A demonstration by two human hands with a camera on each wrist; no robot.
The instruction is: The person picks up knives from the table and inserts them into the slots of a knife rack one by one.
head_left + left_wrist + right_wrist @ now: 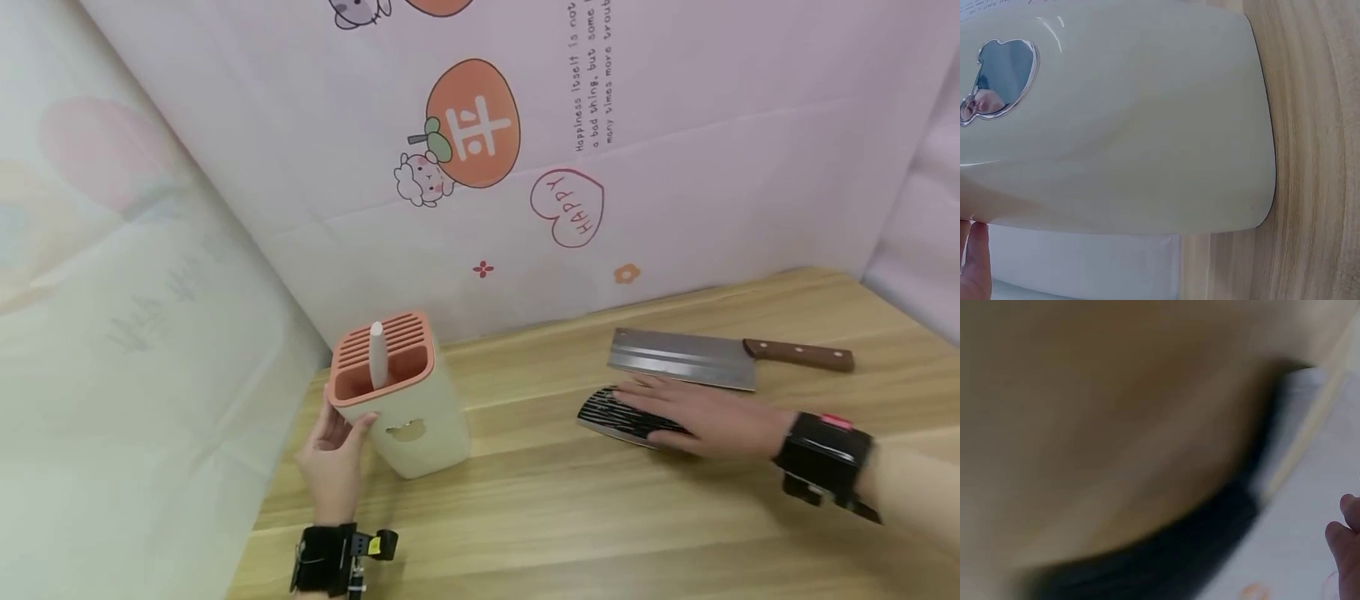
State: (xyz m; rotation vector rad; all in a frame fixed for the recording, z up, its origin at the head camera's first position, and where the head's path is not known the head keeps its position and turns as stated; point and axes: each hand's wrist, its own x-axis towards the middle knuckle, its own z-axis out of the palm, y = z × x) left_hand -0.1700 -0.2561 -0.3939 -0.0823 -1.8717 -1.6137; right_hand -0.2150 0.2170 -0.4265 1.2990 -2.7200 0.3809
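Observation:
My left hand [335,457] holds the near left corner of a cream knife block [427,429] with an orange slotted top, thumb on the front and fingers round the side. A white handle [378,354] stands up from the block's open compartment; what lies below it is hidden. My right hand [701,417] is over a knife with a black patterned blade [618,414], its fingers extended and covering the knife's handle end. I cannot tell whether they touch it. The right wrist view is blurred, with fingertips [1341,540] at its right edge.
Just behind the right hand lies a cleaver [682,354] with a brown wooden handle, pointing right. The wooden table [525,517] meets a printed cloth [360,217] at the back and a pale cloth on the left.

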